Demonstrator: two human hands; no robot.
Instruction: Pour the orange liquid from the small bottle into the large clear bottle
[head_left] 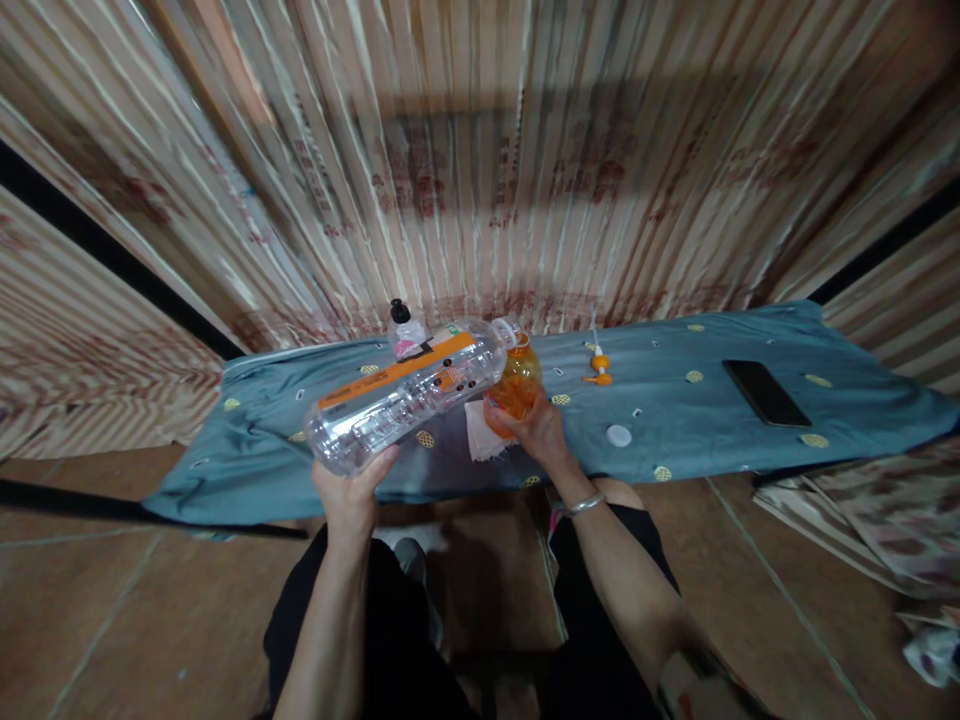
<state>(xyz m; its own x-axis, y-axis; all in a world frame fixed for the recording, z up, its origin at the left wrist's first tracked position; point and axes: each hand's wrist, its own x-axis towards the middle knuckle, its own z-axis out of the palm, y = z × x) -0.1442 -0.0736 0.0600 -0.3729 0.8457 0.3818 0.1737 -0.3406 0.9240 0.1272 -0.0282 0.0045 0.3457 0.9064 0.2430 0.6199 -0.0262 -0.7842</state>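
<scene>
My left hand (352,485) is closed around the base end of a large clear plastic bottle (405,395) with an orange label band. The bottle is tilted, nearly lying over, and its mouth points right at the neck of an orange see-through bottle (523,375). Around that smaller bottle my right hand (534,428) is closed, holding it near the cloth. The two mouths meet or nearly meet; I cannot tell if they touch. A white napkin (484,435) lies under the orange bottle. To the right lies an orange pump top (600,368) with a thin tube.
A blue-grey patterned cloth (660,390) covers the narrow table. On it are a white round cap (619,436), a dark phone (765,393) and, behind the large bottle, a small black-capped bottle (405,325). A striped curtain (480,150) hangs at the back.
</scene>
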